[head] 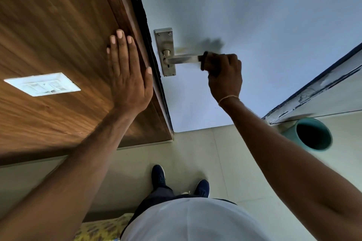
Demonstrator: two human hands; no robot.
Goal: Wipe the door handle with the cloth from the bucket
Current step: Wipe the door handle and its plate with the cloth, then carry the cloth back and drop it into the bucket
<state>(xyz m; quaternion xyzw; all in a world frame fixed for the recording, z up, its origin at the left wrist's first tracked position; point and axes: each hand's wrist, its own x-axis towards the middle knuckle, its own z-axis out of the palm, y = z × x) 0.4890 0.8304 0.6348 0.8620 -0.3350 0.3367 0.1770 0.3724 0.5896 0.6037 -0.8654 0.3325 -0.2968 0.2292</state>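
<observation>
Left hand (128, 76): laid flat, palm down and fingers spread, against the wood-grain panel (58, 31) just left of the door edge; it holds nothing
Right hand (223, 75): closed in a fist around the outer end of the door handle (183, 59), knuckles toward the camera; a thin band circles the wrist
Grip, right: fingers pressed together around a dark cloth (204, 60), of which only a narrow edge shows at the thumb side of the fist, wrapped on the lever
Grip, left: open, all fingers extended
Door handle: a metal lever on a rectangular backplate (165, 51) screwed to the pale door (274, 25); the inner half of the lever is bare, the outer half hidden in the fist
Cloth: in the right hand, touching the lever; its further extent cannot be told
Bucket (311, 136): teal, round, standing on the floor (205, 152) at the foot of the door frame to the right, well apart from the handle; its inside is dark and the contents cannot be told
Switch plate (42, 84): white, set in the wood-grain panel, left of the left hand
Person: white shirt, dark trousers, two dark shoes (158, 175) on the pale tiled floor facing the door
Lower edge: a patch of yellow patterned fabric (101, 229)
</observation>
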